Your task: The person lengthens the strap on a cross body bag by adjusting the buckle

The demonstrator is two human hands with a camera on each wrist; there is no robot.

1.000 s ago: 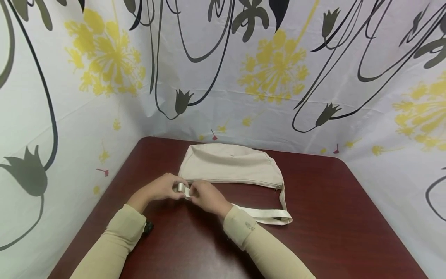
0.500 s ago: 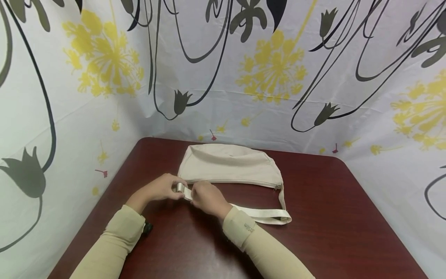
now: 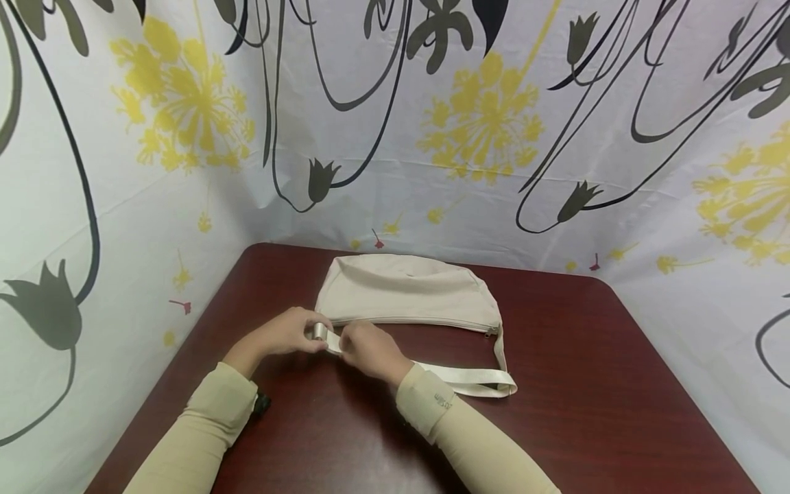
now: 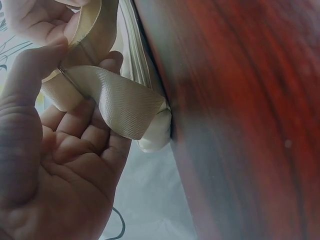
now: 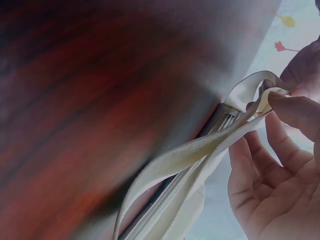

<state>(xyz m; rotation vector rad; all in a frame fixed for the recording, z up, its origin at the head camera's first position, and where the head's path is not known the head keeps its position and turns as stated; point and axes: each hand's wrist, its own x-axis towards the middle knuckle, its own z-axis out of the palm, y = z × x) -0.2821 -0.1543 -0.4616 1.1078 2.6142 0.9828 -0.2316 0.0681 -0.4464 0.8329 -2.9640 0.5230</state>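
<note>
Cream canvas shoulder bag (image 3: 410, 291) here, lying flat toward far side of dark red table (image 3: 605, 384), soft, lightly creased. Zipper (image 3: 426, 322) runs along near edge. Pale webbing strap (image 3: 472, 379) loops toward person. Left hand (image 3: 285, 335) curled, pinching strap by slim slider buckle (image 4: 74, 82); right hand (image 3: 373, 353) close beside, thumb and fingers nipping same strap. Right hand and right sleeve (image 3: 481, 439) hide strap's middle. Flower-print cloth (image 3: 395, 130) behind. Bag's long axis side to side, right end slightly nearer, zipper edge facing person.
</note>
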